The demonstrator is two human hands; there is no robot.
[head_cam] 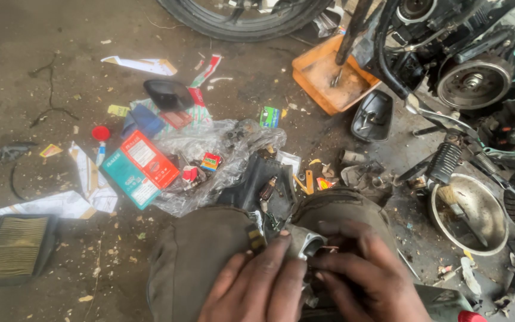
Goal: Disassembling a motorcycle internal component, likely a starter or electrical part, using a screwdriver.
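- Both hands are meeting at the bottom edge of the view, over the person's knees, and are gripping a small grey metal part between them.
- Left hand is curling around the near side of the metal part, its fingers closed against it.
- Right hand is pressing in from the other side, fingertips pinching the part's edge, so both hands are wrapped shut on it.
- Olive trouser knees are filling the space under the hands, and the part is sitting just above them, between the two legs.
- Beyond the knees, a crumpled clear plastic bag is lying on the dirty floor, touching a red and teal carton.
- Far left, a yellow pleated air filter is resting on the floor, well apart from the hands.
- To the right, a round metal bowl is holding a brush.
- Farther back, an orange tray is sitting beside a stripped motorcycle engine, with a black tyre showing at the top edge.
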